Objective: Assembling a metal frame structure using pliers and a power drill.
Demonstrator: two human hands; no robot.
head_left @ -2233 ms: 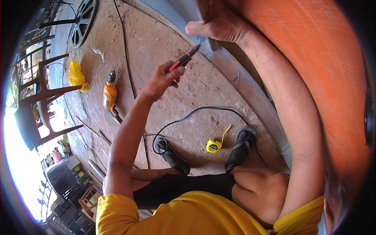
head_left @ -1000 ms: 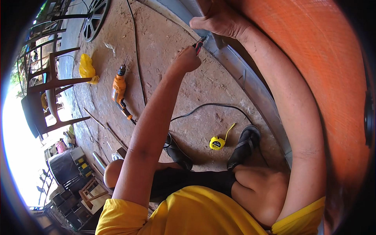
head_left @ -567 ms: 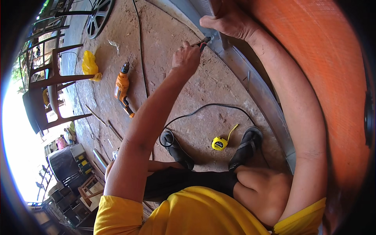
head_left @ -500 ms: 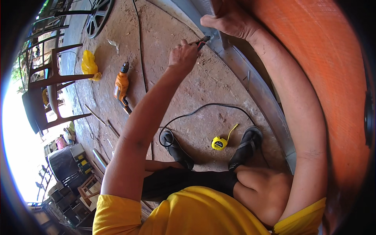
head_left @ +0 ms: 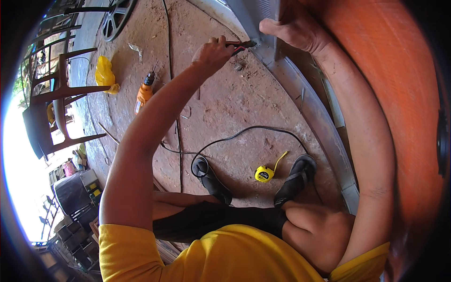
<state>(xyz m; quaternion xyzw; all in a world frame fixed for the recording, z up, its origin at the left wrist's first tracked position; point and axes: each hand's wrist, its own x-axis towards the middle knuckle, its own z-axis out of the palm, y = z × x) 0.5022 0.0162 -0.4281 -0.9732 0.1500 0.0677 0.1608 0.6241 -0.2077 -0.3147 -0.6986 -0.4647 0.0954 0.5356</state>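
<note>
My left hand is closed round the handles of a pair of pliers with red and black grips. The plier jaws touch the grey metal frame near the foot of an upright piece; what lies between them is too small to make out. Just right of the jaws, my right hand grips the ribbed grey metal upright, thumb to the left and the other fingers mostly hidden behind it. A thin nail-like rod sticks up from the frame's lower rail.
An orange drill lies left, partly behind my left arm. A yellow tape measure, its blade slightly out, lies between my feet near a looping black cable. Yellow bag and dark chair are far left; an orange sheet hangs right.
My left hand has shifted slightly left and turned, the pliers now lying flatter with handles spread wider. My left elbow has swung outward, covering more of the drill. The right hand keeps its grip.
</note>
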